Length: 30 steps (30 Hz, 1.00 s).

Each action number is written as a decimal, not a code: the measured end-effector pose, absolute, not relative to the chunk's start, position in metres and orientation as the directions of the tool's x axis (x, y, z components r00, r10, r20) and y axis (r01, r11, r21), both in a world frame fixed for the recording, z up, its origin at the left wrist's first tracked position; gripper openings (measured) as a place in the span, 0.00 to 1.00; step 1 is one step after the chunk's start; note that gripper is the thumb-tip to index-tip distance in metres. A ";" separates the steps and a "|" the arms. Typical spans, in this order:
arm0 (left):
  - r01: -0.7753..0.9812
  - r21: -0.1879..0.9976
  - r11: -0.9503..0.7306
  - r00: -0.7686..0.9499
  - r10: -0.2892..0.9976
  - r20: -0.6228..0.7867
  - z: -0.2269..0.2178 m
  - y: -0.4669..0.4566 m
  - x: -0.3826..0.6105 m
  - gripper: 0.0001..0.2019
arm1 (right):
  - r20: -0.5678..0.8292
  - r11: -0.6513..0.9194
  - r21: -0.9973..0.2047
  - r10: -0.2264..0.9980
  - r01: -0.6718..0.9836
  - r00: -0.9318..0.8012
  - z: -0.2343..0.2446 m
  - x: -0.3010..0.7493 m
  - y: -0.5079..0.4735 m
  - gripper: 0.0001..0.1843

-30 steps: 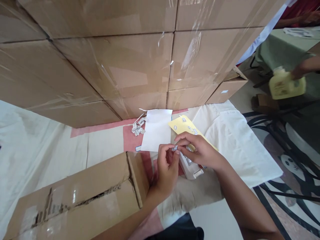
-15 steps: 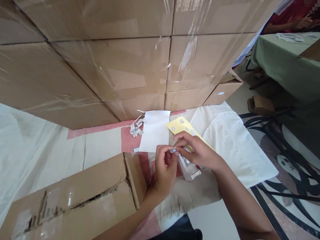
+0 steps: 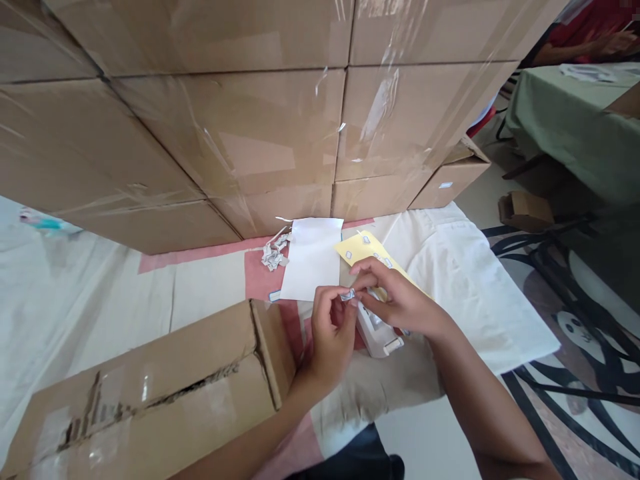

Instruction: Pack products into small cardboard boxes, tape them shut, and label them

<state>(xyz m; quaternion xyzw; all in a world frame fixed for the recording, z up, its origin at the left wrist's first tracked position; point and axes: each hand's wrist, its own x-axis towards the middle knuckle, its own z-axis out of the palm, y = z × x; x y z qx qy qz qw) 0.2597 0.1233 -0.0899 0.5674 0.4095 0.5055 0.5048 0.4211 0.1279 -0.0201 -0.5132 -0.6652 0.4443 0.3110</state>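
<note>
My left hand [image 3: 331,337] is closed, pinching a small piece of paper [image 3: 347,295] with blue edging between thumb and fingertips. From the other side, my right hand [image 3: 397,299] has its thumb and fingertips drawn together at the paper's right edge. Under my right hand sits a white tape dispenser [image 3: 383,341], partly covered. Just beyond lies a yellow sheet [image 3: 354,249] with several small blue-edged pieces on it. To its left is a blank white sheet [image 3: 315,257], with a heap of folded paper scraps [image 3: 275,253] alongside.
Stacked, taped cardboard boxes [image 3: 270,133] form a wall behind the papers. Another cardboard box [image 3: 150,393] lies at the near left. At the far right, a person's hands [image 3: 613,43] show above a green-covered table [image 3: 550,113].
The view has shifted slightly. Both hands stay together, and the small paper now shows flatter between the fingers.
</note>
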 end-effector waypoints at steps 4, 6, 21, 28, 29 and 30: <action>-0.045 0.987 -0.153 0.151 0.976 0.158 -0.088 0.123 0.259 0.04 | -0.033 0.091 -0.910 0.957 0.403 -0.289 -0.020 0.421 0.129 0.15; -0.035 0.985 -0.171 0.153 0.973 0.175 -0.087 0.124 0.258 0.04 | -0.043 0.083 -0.903 0.959 0.423 -0.281 -0.021 0.421 0.129 0.15; -0.003 0.925 -0.380 0.082 0.922 0.379 -0.087 0.137 0.251 0.09 | 0.131 0.191 -0.902 0.976 0.388 -0.174 -0.018 0.419 0.132 0.09; 0.016 0.932 -0.361 0.094 0.929 0.358 -0.090 0.136 0.252 0.11 | 0.107 0.156 -0.933 0.981 0.324 -0.165 -0.021 0.416 0.133 0.06; 0.020 0.935 -0.355 0.093 0.931 0.352 -0.090 0.137 0.253 0.10 | 0.112 0.165 -0.927 0.979 0.338 -0.172 -0.021 0.416 0.133 0.05; 0.023 0.936 -0.350 0.092 0.933 0.347 -0.089 0.137 0.253 0.09 | 0.119 0.177 -0.918 0.976 0.354 -0.180 -0.021 0.416 0.133 0.05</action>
